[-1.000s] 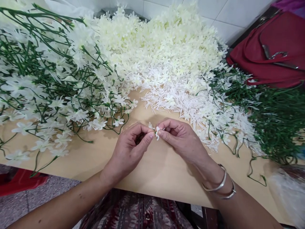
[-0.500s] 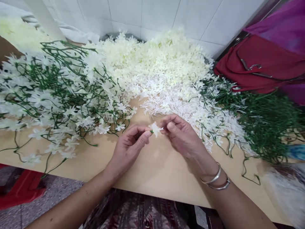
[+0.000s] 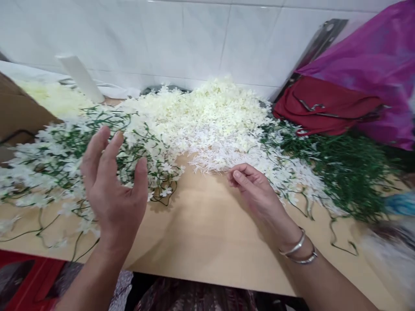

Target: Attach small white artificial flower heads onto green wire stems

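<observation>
My left hand (image 3: pixel 112 188) is raised above the wooden table (image 3: pixel 207 242), fingers spread and empty, over the pile of green stems with white flowers (image 3: pixel 61 168) on the left. My right hand (image 3: pixel 254 190), with bangles on the wrist, rests low on the table with its fingers curled in, beside the heap of loose white and cream blossoms (image 3: pixel 210 125). I cannot make out anything between those fingers.
A mass of bare green stems (image 3: pixel 350 172) lies at the right. Behind it sit a red bag (image 3: pixel 320 108) and purple cloth (image 3: pixel 372 73). A white tiled wall backs the table. A brown box edge (image 3: pixel 19 112) is at far left.
The hands held a small white flower between them; now they have parted. My left hand swung up and left, opening over the finished stems. The view tilted upward.
</observation>
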`<action>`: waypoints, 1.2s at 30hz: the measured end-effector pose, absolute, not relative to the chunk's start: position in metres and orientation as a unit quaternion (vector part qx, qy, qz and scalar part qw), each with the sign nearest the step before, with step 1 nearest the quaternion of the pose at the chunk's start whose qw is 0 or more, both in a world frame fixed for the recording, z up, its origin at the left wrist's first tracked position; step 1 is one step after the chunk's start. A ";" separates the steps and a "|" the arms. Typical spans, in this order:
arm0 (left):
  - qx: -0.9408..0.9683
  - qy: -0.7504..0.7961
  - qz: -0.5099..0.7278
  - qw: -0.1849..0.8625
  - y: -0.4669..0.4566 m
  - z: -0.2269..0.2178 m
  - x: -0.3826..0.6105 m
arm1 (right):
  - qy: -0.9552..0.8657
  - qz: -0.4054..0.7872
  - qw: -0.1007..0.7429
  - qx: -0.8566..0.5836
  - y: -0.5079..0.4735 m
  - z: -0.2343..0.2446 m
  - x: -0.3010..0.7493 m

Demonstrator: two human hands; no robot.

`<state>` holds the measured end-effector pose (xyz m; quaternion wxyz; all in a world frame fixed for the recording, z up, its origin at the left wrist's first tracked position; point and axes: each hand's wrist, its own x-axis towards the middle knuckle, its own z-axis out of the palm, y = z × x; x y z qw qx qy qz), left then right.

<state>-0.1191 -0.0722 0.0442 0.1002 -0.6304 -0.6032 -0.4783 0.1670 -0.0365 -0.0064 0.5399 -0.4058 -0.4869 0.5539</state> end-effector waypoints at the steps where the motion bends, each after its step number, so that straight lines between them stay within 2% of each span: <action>1: -0.647 -0.591 -0.468 0.113 -0.079 0.039 -0.114 | -0.498 0.539 0.542 -0.408 -0.037 -0.002 0.170; 3: -0.677 -0.549 -0.469 0.141 -0.089 0.028 -0.101 | -0.524 0.498 0.549 -0.419 -0.038 0.013 0.179; 5: -0.730 -0.494 -0.458 0.119 -0.093 0.018 -0.087 | -0.560 0.449 0.542 -0.438 -0.042 0.033 0.193; 8: -0.831 -0.396 -0.389 0.044 -0.087 0.000 -0.068 | -0.623 0.359 0.497 -0.486 -0.060 0.057 0.221; 10: -0.885 -0.342 -0.316 0.016 -0.079 -0.015 -0.058 | -0.664 0.280 0.435 -0.540 -0.079 0.058 0.240; 15: -0.927 -0.293 -0.230 0.041 -0.062 -0.046 -0.047 | -0.686 0.031 0.352 -0.636 -0.137 0.000 0.278; 17: -0.926 -0.309 -0.212 0.047 -0.057 -0.050 -0.045 | -0.675 -0.028 0.293 -0.677 -0.157 -0.029 0.286; 21: -0.905 -0.379 -0.189 0.035 -0.044 -0.044 -0.034 | -0.636 -0.033 0.180 -0.750 -0.167 -0.059 0.293; 26: -0.879 -0.438 -0.188 0.016 -0.024 -0.040 -0.007 | -0.649 0.025 0.120 -0.751 -0.120 -0.048 0.275; 32: -0.857 -0.451 -0.248 -0.012 -0.008 -0.046 -0.001 | -0.692 0.087 0.108 -0.708 -0.036 -0.028 0.216; 36: -0.834 -0.456 -0.308 -0.037 -0.004 -0.049 -0.007 | -0.769 0.048 0.135 -0.623 0.000 -0.024 0.180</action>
